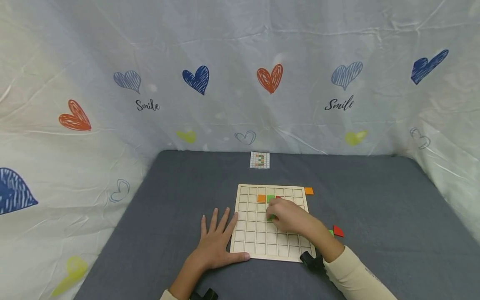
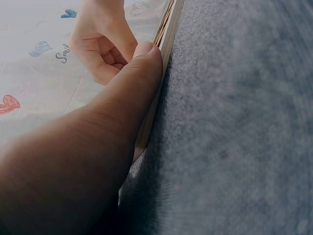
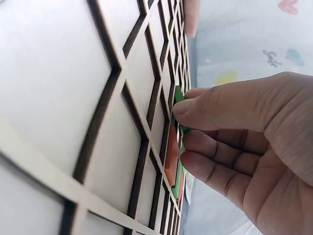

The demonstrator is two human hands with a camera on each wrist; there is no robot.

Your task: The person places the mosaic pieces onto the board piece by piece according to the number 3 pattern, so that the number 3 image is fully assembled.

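Observation:
A wooden grid board (image 1: 250, 246) lies on the dark cloth, with an orange tile (image 1: 261, 198), a green tile (image 1: 270, 198) and a partly hidden red tile (image 1: 278, 197) in its far rows. My right hand (image 1: 290, 215) is over the middle of the board and pinches another green tile (image 3: 178, 94) between thumb and fingers, low at the grid. Beside it in the right wrist view sits an orange tile (image 3: 171, 154). My left hand (image 1: 216, 246) lies spread at the board's left side, its thumb touching the near edge; fingers are straight.
A small card (image 1: 260, 160) with a coloured grid pattern lies behind the board. An orange tile (image 1: 309, 191) rests by the far right corner. A red quarter-round tile (image 1: 338, 231) and a partly hidden green one (image 1: 331, 232) lie right of the board, near my forearm.

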